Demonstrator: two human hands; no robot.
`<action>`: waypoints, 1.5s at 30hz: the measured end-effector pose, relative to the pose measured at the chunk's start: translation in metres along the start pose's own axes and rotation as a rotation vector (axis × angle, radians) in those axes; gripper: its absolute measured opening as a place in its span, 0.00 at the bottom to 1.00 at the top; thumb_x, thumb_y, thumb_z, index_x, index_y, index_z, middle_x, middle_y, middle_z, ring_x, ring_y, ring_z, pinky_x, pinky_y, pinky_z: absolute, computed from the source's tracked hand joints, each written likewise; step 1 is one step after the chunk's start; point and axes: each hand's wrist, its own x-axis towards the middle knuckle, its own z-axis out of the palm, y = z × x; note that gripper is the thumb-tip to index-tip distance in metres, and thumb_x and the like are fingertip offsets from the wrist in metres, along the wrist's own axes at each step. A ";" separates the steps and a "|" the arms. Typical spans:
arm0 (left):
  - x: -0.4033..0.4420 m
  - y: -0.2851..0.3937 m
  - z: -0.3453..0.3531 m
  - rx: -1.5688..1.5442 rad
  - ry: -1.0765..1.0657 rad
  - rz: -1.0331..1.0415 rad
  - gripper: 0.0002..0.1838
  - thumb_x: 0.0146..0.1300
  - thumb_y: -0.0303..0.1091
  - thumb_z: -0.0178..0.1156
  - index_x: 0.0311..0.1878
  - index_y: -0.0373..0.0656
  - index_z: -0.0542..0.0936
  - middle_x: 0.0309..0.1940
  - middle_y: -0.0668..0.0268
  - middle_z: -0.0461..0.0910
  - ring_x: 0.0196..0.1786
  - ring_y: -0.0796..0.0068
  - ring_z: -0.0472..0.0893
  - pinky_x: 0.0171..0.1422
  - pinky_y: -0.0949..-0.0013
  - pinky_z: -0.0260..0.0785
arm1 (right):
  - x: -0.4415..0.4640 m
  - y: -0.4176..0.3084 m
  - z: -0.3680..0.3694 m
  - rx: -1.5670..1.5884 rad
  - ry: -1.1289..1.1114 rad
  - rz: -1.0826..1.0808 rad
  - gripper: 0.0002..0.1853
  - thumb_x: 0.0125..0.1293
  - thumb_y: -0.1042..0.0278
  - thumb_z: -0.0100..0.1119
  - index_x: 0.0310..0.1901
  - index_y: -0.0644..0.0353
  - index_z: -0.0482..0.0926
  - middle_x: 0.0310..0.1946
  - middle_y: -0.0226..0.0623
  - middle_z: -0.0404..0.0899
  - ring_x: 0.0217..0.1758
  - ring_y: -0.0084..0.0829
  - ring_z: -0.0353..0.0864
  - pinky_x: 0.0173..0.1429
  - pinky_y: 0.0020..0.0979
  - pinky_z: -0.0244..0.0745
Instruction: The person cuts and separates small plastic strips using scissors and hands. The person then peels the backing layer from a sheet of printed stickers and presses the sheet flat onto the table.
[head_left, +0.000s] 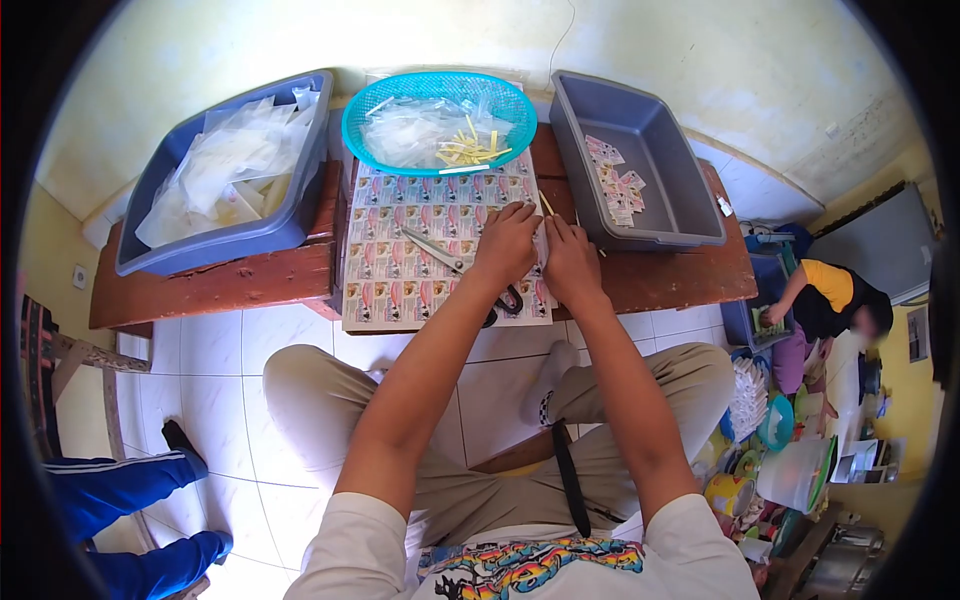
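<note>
Sheets printed with rows of small labels (385,240) lie stacked on the wooden table. My left hand (508,242) is closed at the right edge of the top sheet, its fingers curled down on the paper. Close beside it, my right hand (574,265) bends its fingers over the same edge; the fingertips' exact grip is partly hidden. A thin yellowish strip (545,203) shows by the right hand. Scissors (433,248) rest on the sheets left of my left hand, with their dark handles partly under my forearm.
A teal basket (352,140) behind the sheets holds clear plastic bags and yellow strips. A grey tub (165,262) of plastic packets stands left. The right grey tub (660,130) contains cut labels (615,185). Another person (835,290) works at right; blue-trousered legs (130,490) show at left.
</note>
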 end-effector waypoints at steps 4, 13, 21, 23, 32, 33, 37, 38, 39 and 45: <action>-0.003 0.002 -0.004 -0.003 -0.047 -0.026 0.28 0.58 0.22 0.59 0.64 0.38 0.83 0.72 0.51 0.79 0.78 0.50 0.72 0.80 0.45 0.64 | -0.017 0.000 -0.009 0.095 0.038 -0.034 0.28 0.68 0.75 0.55 0.70 0.68 0.74 0.70 0.49 0.77 0.69 0.50 0.77 0.67 0.50 0.77; -0.004 0.006 -0.008 0.013 -0.122 -0.019 0.28 0.60 0.21 0.59 0.66 0.39 0.82 0.74 0.51 0.77 0.79 0.48 0.71 0.82 0.44 0.63 | -0.060 -0.003 -0.041 0.188 -0.044 0.065 0.25 0.66 0.76 0.58 0.66 0.67 0.79 0.66 0.48 0.81 0.69 0.49 0.80 0.70 0.50 0.76; -0.015 0.021 -0.003 0.027 -0.210 0.107 0.28 0.63 0.19 0.56 0.68 0.41 0.81 0.75 0.54 0.76 0.81 0.49 0.69 0.85 0.44 0.58 | -0.060 -0.001 -0.034 0.181 0.036 0.022 0.29 0.66 0.76 0.58 0.70 0.67 0.77 0.70 0.48 0.79 0.72 0.49 0.78 0.70 0.50 0.76; -0.015 0.022 -0.005 0.060 -0.249 0.146 0.29 0.64 0.19 0.56 0.69 0.42 0.81 0.76 0.55 0.76 0.81 0.49 0.68 0.86 0.44 0.58 | -0.060 0.000 -0.038 0.174 0.011 -0.011 0.29 0.66 0.76 0.58 0.70 0.67 0.76 0.69 0.49 0.79 0.72 0.49 0.78 0.71 0.50 0.76; -0.015 0.030 -0.008 -0.004 -0.274 0.117 0.29 0.63 0.19 0.58 0.69 0.43 0.81 0.78 0.57 0.73 0.83 0.51 0.66 0.86 0.47 0.57 | -0.071 0.014 -0.055 0.464 0.094 0.085 0.26 0.67 0.81 0.55 0.68 0.72 0.78 0.67 0.54 0.79 0.70 0.53 0.77 0.76 0.49 0.73; -0.017 0.032 -0.006 0.053 -0.287 0.129 0.29 0.63 0.19 0.58 0.69 0.43 0.81 0.77 0.57 0.74 0.83 0.52 0.67 0.86 0.48 0.58 | -0.075 0.013 -0.059 0.399 0.075 0.132 0.26 0.67 0.80 0.58 0.68 0.73 0.78 0.67 0.56 0.78 0.69 0.54 0.77 0.75 0.48 0.73; -0.015 0.035 -0.005 0.026 -0.285 0.163 0.28 0.61 0.20 0.60 0.67 0.41 0.82 0.72 0.54 0.79 0.80 0.53 0.70 0.85 0.48 0.59 | -0.083 0.008 -0.058 0.356 -0.072 0.283 0.29 0.63 0.78 0.67 0.68 0.75 0.77 0.63 0.57 0.76 0.68 0.56 0.75 0.74 0.47 0.74; -0.015 0.036 -0.006 0.028 -0.290 0.168 0.28 0.61 0.20 0.60 0.67 0.41 0.82 0.72 0.54 0.79 0.80 0.53 0.70 0.85 0.48 0.59 | -0.083 0.007 -0.056 0.359 -0.069 0.288 0.29 0.63 0.78 0.67 0.68 0.75 0.77 0.63 0.57 0.76 0.68 0.56 0.75 0.74 0.47 0.74; -0.014 0.039 -0.008 0.011 -0.309 0.158 0.27 0.63 0.20 0.60 0.67 0.42 0.82 0.70 0.55 0.81 0.79 0.53 0.72 0.84 0.48 0.61 | -0.083 0.006 -0.054 0.413 -0.052 0.279 0.30 0.63 0.78 0.68 0.68 0.74 0.78 0.62 0.56 0.77 0.67 0.56 0.76 0.73 0.48 0.75; -0.011 0.047 -0.020 -0.089 -0.373 0.095 0.25 0.64 0.22 0.64 0.66 0.42 0.83 0.65 0.54 0.84 0.73 0.51 0.78 0.79 0.50 0.68 | -0.075 0.010 -0.051 0.580 -0.048 0.241 0.30 0.61 0.81 0.69 0.68 0.70 0.79 0.59 0.55 0.77 0.62 0.56 0.80 0.69 0.48 0.78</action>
